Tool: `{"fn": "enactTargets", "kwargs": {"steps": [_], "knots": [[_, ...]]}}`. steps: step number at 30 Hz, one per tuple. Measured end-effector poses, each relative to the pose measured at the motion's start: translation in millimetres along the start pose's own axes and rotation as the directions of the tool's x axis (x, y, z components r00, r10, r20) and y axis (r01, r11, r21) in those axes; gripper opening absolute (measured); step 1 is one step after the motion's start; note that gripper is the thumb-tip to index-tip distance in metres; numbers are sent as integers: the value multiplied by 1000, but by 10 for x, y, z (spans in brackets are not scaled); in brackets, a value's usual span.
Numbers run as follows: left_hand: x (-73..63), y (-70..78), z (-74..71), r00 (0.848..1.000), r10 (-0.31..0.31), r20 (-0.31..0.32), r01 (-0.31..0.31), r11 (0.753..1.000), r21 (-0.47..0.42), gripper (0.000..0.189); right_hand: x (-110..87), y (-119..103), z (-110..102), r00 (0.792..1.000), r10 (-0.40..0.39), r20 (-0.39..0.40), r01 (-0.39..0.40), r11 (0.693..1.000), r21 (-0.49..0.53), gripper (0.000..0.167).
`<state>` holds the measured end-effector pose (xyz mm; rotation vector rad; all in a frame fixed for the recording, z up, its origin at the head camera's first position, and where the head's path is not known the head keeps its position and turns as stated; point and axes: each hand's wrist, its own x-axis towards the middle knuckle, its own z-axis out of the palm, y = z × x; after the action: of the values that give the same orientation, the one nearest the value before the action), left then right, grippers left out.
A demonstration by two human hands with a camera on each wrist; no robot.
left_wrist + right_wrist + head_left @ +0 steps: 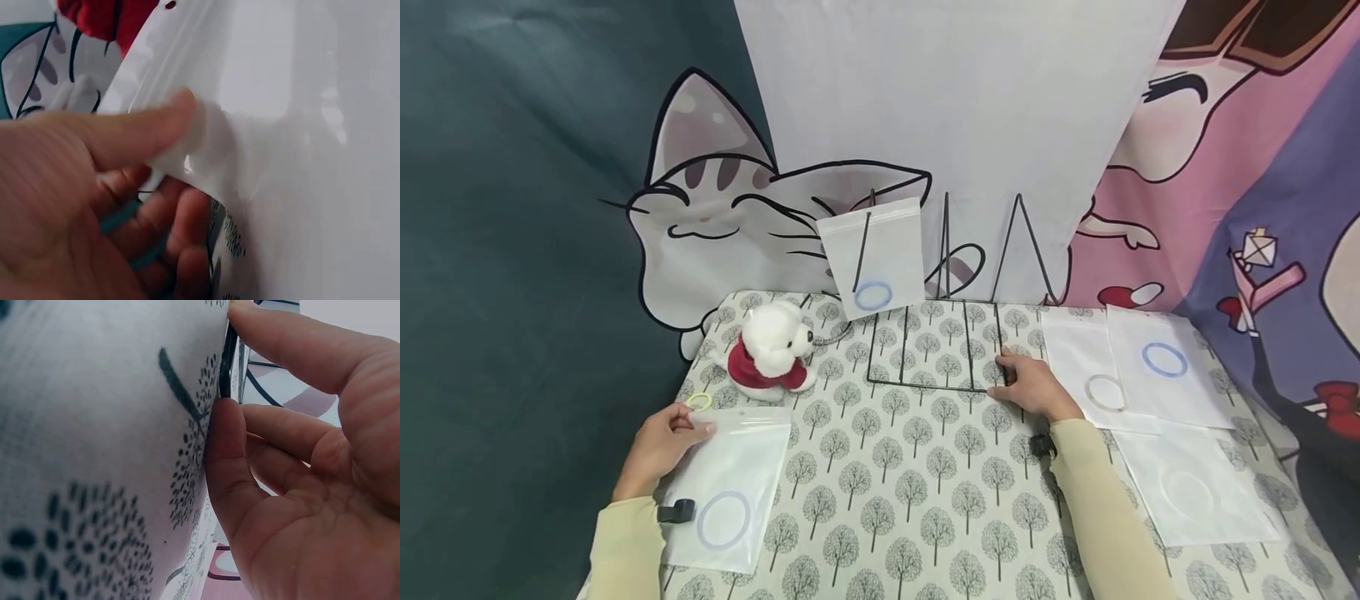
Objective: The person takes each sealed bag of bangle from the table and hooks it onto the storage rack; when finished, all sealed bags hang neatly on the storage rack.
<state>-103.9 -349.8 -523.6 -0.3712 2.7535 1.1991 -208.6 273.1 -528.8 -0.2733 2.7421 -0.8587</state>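
Note:
My left hand pinches the upper left corner of a white zip bag lying on the table; a lavender ring shows through its lower part. In the left wrist view the thumb lies on top of the bag, with the fingers bent under its edge. My right hand holds the front right corner of a black wire rack, thumb and finger at the dark wire in the right wrist view. On the rack's left prong hangs another zip bag with a blue ring.
A white plush bear in red sits behind the left bag, beside a small yellow ring. Several zip bags with rings, one with a blue ring, lie on the right. A cartoon-printed curtain hangs behind the tree-patterned tabletop.

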Motion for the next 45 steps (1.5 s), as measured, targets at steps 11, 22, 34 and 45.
{"fn": "enactTargets", "kwargs": {"steps": [11, 22, 34, 45], "knots": [[-155, 133, -106, 987, 162, -14, -156, 922, -354, 30, 19, 25, -28, 1000, -8, -27, 7, 1000, -10, 79], [-449, 603, -253, 967, 214, -141, -245, 934, -259, 24, -6, -14, -58, 1000, -4, -20, 4, 1000, -7, 79], [-640, 1093, -209, 815, 559, -155, -557, 680, -476, 12, -11, -9, -5, 1000, 8, -10, -8, 1000, -1, 80], [-505, 1553, 35, 770, 617, -161, -611, 640, -466, 10, 14, 8, 18, 1000, 5, 2, -5, 1000, -17, 81]]}}
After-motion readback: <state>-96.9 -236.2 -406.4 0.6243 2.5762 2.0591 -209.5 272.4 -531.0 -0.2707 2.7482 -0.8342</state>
